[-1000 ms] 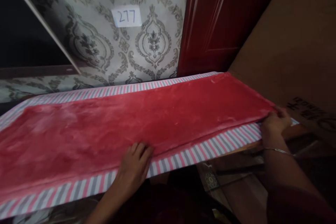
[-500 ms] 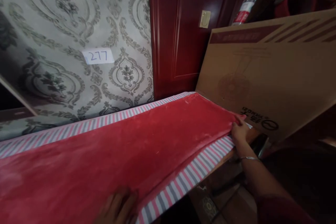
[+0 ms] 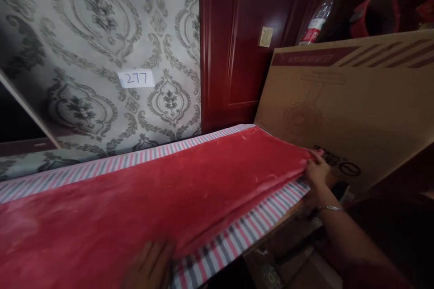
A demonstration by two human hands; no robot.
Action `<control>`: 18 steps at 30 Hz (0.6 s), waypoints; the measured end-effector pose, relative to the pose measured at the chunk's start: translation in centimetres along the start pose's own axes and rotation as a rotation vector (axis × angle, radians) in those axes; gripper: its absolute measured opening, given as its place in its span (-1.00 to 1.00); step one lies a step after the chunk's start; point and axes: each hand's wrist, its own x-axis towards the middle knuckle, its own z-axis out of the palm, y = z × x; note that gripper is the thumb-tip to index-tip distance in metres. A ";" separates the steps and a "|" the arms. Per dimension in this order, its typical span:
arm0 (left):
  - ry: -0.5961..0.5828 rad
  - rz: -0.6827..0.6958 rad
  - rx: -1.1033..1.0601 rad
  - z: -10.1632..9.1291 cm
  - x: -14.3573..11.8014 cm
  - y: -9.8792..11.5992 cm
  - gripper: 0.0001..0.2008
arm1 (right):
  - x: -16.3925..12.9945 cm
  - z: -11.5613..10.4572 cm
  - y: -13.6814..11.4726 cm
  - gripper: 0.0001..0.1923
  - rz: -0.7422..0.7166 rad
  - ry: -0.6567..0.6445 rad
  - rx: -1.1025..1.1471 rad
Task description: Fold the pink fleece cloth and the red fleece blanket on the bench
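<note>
One red cloth on one striped sheet, right hand pinching its corner, left hand seemingly flat, blurred

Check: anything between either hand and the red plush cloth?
Nothing visible. The right hand already grips the corner of the red plush cloth beside the big brown cardboard box; the left hand lies flat on its near edge, over the pink-and-grey striped sheet.

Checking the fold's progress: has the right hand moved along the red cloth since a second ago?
No: the right hand stays at the red cloth corner beside the cardboard box.
</note>
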 end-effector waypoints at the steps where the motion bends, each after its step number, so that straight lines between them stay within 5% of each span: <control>1: -0.003 0.003 -0.002 0.1 -0.1 -0.1 -0.64 | -0.1 -0.3 0.0 -0.33 0.020 0.001 -0.003; 6: -0.144 -0.032 -0.066 1.7 -2.1 0.3 -0.54 | -1.0 -1.1 0.8 -0.34 0.081 -0.034 -0.042; 8: -0.117 -0.061 -0.080 1.8 -2.3 0.7 -0.55 | -1.2 -1.2 1.1 -0.33 0.077 -0.042 -0.057; 11: -0.053 -0.136 -0.085 0.7 -0.9 1.4 -0.57 | -1.1 -1.2 1.3 -0.34 0.054 -0.032 -0.081; 18: -0.212 -0.211 -0.074 -1.6 1.4 3.1 -0.26 | -1.0 -1.6 1.3 -0.63 -0.029 -0.067 -0.164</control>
